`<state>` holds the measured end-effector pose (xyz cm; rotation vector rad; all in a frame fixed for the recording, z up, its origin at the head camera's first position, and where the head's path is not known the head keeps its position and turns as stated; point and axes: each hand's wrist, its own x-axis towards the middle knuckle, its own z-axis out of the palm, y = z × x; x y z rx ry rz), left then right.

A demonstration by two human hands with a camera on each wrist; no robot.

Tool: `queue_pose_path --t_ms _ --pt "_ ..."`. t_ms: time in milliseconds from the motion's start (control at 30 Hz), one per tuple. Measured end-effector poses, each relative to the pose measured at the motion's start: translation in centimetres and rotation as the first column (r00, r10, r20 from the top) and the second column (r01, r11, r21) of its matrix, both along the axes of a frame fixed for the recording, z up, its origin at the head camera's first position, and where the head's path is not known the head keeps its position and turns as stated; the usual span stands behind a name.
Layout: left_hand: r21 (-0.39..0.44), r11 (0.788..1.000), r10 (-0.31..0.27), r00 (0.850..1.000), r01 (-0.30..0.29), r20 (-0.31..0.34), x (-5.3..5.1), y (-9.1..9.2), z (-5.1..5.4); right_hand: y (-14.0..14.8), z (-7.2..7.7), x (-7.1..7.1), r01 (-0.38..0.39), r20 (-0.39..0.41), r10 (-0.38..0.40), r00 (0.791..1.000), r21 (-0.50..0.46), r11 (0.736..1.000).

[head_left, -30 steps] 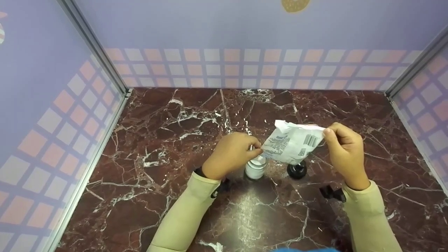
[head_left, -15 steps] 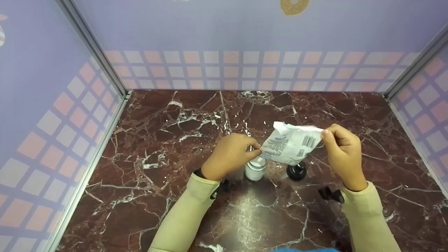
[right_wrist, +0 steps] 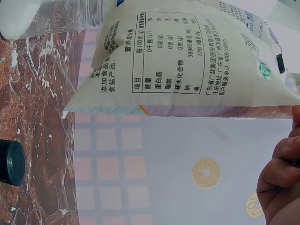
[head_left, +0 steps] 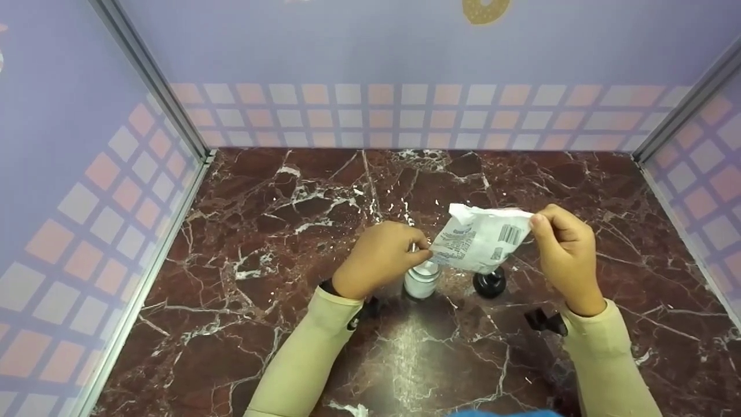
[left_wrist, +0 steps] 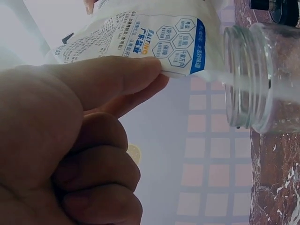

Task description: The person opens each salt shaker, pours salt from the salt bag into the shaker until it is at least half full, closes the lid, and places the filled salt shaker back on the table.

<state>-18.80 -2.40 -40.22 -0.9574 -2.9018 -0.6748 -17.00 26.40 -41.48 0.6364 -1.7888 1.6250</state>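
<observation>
White bag [head_left: 481,240] tilts between left grip [head_left: 382,255] and right grip [head_left: 570,255], both pinching it

You can pass on the near side of the glass jar [head_left: 421,286]; a white packet [head_left: 480,242] and your left hand [head_left: 379,255] crowd its mouth, a black object [head_left: 490,285] stands right, with clearance behind hard to judge.

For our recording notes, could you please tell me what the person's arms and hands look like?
The left hand and right hand are ungloved. The left sleeve and right sleeve are plain, pale yellowish beige, reaching the wrists. A black band shows between left hand and sleeve; a black attachment juts inward beside the right sleeve.
</observation>
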Motion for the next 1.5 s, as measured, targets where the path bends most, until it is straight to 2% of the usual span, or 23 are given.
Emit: queue_pose_path --t_ms 333,733,1033,1267,1500 --pt "-0.003 1.000 -0.002 1.000 0.002 -0.010 -0.3 0.2 0.1 -0.2 0.2 0.1 -0.024 -0.012 0.024 1.000 -0.045 0.999" --pt "-0.010 1.000 0.008 1.000 -0.008 -0.005 -0.3 0.2 0.0 -0.5 0.1 -0.1 0.008 0.001 -0.008 1.000 -0.006 1.000" --pt "-0.020 1.000 0.005 1.000 -0.005 0.006 -0.2 0.2 0.1 -0.7 -0.1 -0.2 -0.010 -0.036 0.008 0.999 -0.047 0.999" --pt "-0.013 1.000 -0.003 1.000 0.003 0.014 -0.4 0.0 0.1 -1.0 -0.1 -0.4 0.013 -0.038 -0.015 0.999 -0.041 0.999" --pt "-0.005 1.000 -0.001 1.000 0.001 0.027 -0.3 0.0 0.1 -1.1 -0.2 -0.1 0.051 -0.037 -0.053 0.998 -0.036 0.998"
